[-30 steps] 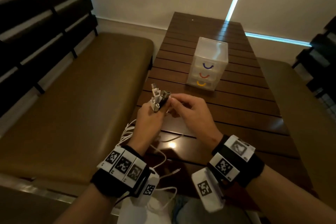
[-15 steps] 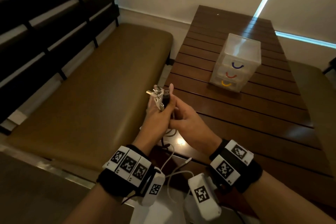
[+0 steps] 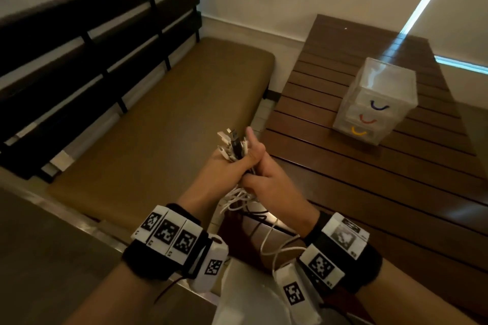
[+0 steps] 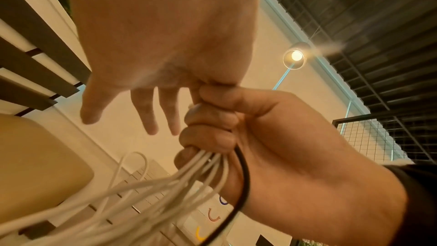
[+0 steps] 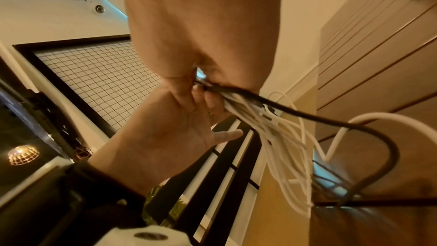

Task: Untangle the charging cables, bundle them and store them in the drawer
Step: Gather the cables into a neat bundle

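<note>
At your left runs the padded bench [image 3: 158, 124], its cushion bare beside the slatted backrest [image 3: 92, 42]. Your left hand [image 3: 221, 170] holds the charging cables [image 3: 239, 199] near their plugs [image 3: 232, 144], though the left wrist view shows several fingers [image 4: 144, 111] spread loose, so how firm that hold is you cannot tell. Your right hand [image 3: 269, 182] closes in a fist round the same bundle just below, over the table's [image 3: 396, 192] near-left corner. The cords trail down between your wrists, their ends out of sight. Well apart to the right stands the clear drawer unit [image 3: 375, 103], its three drawers closed.
</note>
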A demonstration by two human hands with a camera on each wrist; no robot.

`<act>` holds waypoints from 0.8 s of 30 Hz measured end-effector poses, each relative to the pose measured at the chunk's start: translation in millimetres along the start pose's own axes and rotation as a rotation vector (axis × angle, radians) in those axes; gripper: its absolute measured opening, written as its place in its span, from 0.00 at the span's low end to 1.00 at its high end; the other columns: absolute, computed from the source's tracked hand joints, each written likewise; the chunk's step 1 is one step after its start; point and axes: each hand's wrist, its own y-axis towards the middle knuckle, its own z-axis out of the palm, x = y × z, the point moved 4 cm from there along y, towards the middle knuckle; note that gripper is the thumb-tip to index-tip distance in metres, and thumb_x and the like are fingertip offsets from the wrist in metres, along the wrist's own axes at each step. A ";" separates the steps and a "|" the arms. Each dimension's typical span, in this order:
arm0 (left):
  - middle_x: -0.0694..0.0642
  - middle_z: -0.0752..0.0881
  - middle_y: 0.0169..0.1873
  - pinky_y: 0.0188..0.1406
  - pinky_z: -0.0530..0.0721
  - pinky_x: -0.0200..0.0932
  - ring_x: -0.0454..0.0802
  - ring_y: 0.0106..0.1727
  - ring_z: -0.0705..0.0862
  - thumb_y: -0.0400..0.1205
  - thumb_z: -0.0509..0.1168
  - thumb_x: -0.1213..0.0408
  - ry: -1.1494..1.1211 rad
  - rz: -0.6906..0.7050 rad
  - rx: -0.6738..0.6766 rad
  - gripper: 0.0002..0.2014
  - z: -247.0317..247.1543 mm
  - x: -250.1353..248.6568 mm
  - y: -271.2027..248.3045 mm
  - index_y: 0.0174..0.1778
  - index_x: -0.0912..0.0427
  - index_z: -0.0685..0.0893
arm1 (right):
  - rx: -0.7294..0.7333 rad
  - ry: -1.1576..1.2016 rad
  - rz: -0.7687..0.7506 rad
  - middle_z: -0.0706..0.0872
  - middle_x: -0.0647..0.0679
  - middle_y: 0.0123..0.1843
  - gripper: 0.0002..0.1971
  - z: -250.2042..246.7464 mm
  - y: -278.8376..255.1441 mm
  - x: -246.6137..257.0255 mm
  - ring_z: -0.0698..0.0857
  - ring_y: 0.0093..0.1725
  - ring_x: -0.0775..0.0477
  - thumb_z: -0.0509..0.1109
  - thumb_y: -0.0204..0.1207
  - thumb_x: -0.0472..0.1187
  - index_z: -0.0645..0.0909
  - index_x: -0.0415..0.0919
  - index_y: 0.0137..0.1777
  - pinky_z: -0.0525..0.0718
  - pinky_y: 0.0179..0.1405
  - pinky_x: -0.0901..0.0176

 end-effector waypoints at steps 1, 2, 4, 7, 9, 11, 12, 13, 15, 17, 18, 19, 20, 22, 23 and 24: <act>0.57 0.92 0.45 0.42 0.86 0.32 0.42 0.45 0.91 0.78 0.70 0.51 -0.014 0.045 -0.066 0.16 -3.4 -0.8 -3.2 0.55 0.59 0.89 | -0.011 0.000 0.009 0.78 0.63 0.68 0.46 2.3 1.2 -0.8 0.79 0.70 0.56 0.61 0.79 0.21 0.38 0.50 0.87 0.78 0.67 0.64; 0.57 0.92 0.41 0.38 0.84 0.31 0.43 0.41 0.91 0.79 0.71 0.56 -0.028 0.083 -0.129 0.12 -5.9 -1.4 -6.7 0.51 0.61 0.89 | -0.014 -0.016 0.017 0.78 0.62 0.68 0.49 4.6 1.8 0.5 0.80 0.68 0.60 0.63 0.79 0.22 0.33 0.49 0.86 0.77 0.67 0.67; 0.57 0.91 0.35 0.35 0.83 0.32 0.45 0.37 0.90 0.79 0.73 0.60 -0.055 0.147 -0.229 0.11 -11.0 0.4 -11.9 0.46 0.66 0.88 | 0.004 -0.065 0.036 0.80 0.62 0.67 0.52 9.0 2.5 4.3 0.82 0.64 0.67 0.65 0.80 0.25 0.25 0.49 0.83 0.77 0.61 0.76; 0.60 0.90 0.33 0.34 0.85 0.35 0.50 0.36 0.91 0.77 0.75 0.61 -0.107 0.209 -0.318 0.12 -14.0 1.7 -20.2 0.44 0.69 0.88 | 0.019 -0.087 0.049 0.80 0.67 0.67 0.53 12.6 1.5 13.1 0.83 0.59 0.69 0.65 0.81 0.28 0.23 0.52 0.82 0.80 0.60 0.72; 0.58 0.90 0.30 0.31 0.84 0.34 0.47 0.33 0.90 0.77 0.75 0.61 -0.131 0.232 -0.379 0.09 -14.2 0.1 -24.9 0.41 0.65 0.90 | 0.019 -0.099 0.041 0.78 0.72 0.67 0.51 14.6 0.6 17.6 0.86 0.57 0.66 0.64 0.82 0.28 0.24 0.53 0.82 0.82 0.61 0.64; 0.54 0.90 0.30 0.30 0.83 0.32 0.42 0.32 0.89 0.76 0.75 0.62 -0.151 0.248 -0.418 0.06 -14.5 -2.2 -28.3 0.43 0.61 0.90 | 0.000 -0.141 0.032 0.81 0.72 0.61 0.49 18.0 -2.8 22.2 0.86 0.58 0.56 0.65 0.82 0.30 0.28 0.54 0.84 0.85 0.58 0.59; 0.50 0.89 0.30 0.31 0.83 0.31 0.38 0.32 0.87 0.75 0.76 0.63 -0.155 0.266 -0.432 0.08 -15.6 -3.2 -28.7 0.49 0.59 0.88 | -0.011 -0.164 0.038 0.85 0.65 0.60 0.49 19.2 -3.8 22.5 0.86 0.58 0.51 0.65 0.82 0.31 0.30 0.55 0.84 0.85 0.57 0.57; 0.47 0.86 0.32 0.31 0.82 0.29 0.34 0.32 0.85 0.75 0.76 0.65 -0.159 0.286 -0.444 0.14 -16.5 -4.3 -29.1 0.55 0.59 0.84 | -0.014 -0.187 0.056 0.88 0.56 0.60 0.49 19.3 -4.3 20.4 0.88 0.56 0.47 0.66 0.81 0.32 0.30 0.54 0.85 0.86 0.57 0.51; 0.43 0.81 0.40 0.33 0.81 0.27 0.30 0.35 0.83 0.74 0.77 0.68 -0.141 0.329 -0.472 0.27 -18.7 -7.1 -30.2 0.67 0.55 0.75 | -0.005 -0.189 0.086 0.88 0.47 0.61 0.50 19.6 -4.6 14.9 0.90 0.45 0.50 0.68 0.80 0.34 0.31 0.54 0.85 0.89 0.47 0.48; 0.33 0.81 0.47 0.38 0.80 0.24 0.27 0.43 0.83 0.74 0.78 0.68 -0.059 0.387 -0.480 0.36 -18.8 -10.8 -32.2 0.75 0.51 0.69 | 0.013 -0.182 0.096 0.87 0.48 0.61 0.50 19.6 -4.1 9.9 0.86 0.34 0.54 0.68 0.79 0.33 0.34 0.56 0.86 0.85 0.36 0.52; 0.26 0.80 0.48 0.41 0.80 0.23 0.27 0.46 0.83 0.74 0.78 0.67 -0.012 0.419 -0.474 0.36 -18.8 -12.0 -32.6 0.76 0.49 0.68 | 0.020 -0.186 0.095 0.86 0.47 0.61 0.49 18.8 -4.1 9.1 0.84 0.35 0.52 0.68 0.79 0.33 0.37 0.56 0.86 0.85 0.36 0.48; 0.22 0.79 0.48 0.41 0.80 0.24 0.29 0.46 0.83 0.74 0.78 0.66 0.033 0.445 -0.467 0.35 -19.0 -12.8 -32.2 0.74 0.47 0.70 | 0.023 -0.189 0.093 0.86 0.45 0.60 0.49 17.2 -4.0 8.1 0.84 0.36 0.47 0.68 0.78 0.33 0.39 0.57 0.86 0.86 0.41 0.40; 0.24 0.80 0.47 0.40 0.80 0.25 0.32 0.45 0.84 0.74 0.78 0.64 0.078 0.464 -0.461 0.31 -19.8 -13.1 -31.1 0.71 0.47 0.74 | 0.032 -0.185 0.094 0.87 0.43 0.59 0.48 16.1 -4.3 8.2 0.85 0.38 0.44 0.69 0.77 0.33 0.40 0.58 0.86 0.87 0.45 0.35; 0.37 0.84 0.43 0.38 0.79 0.26 0.35 0.41 0.84 0.72 0.79 0.61 0.144 0.475 -0.446 0.23 -21.3 -11.8 -27.1 0.62 0.49 0.80 | 0.070 -0.169 0.105 0.86 0.37 0.55 0.49 14.1 -4.8 6.7 0.85 0.40 0.42 0.70 0.75 0.35 0.42 0.59 0.86 0.86 0.48 0.33; 0.42 0.85 0.42 0.38 0.79 0.27 0.37 0.41 0.84 0.72 0.79 0.60 0.154 0.471 -0.433 0.21 -21.5 -10.6 -25.0 0.59 0.50 0.82 | 0.093 -0.158 0.106 0.86 0.33 0.53 0.48 13.6 -4.9 6.5 0.84 0.39 0.42 0.70 0.73 0.36 0.45 0.59 0.86 0.86 0.45 0.34; 0.44 0.85 0.42 0.38 0.80 0.28 0.38 0.41 0.85 0.72 0.79 0.59 0.159 0.466 -0.423 0.20 -22.1 -8.9 -23.0 0.57 0.51 0.83 | 0.117 -0.142 0.099 0.85 0.31 0.51 0.46 13.2 -4.9 5.9 0.83 0.37 0.43 0.69 0.73 0.35 0.48 0.58 0.86 0.85 0.41 0.37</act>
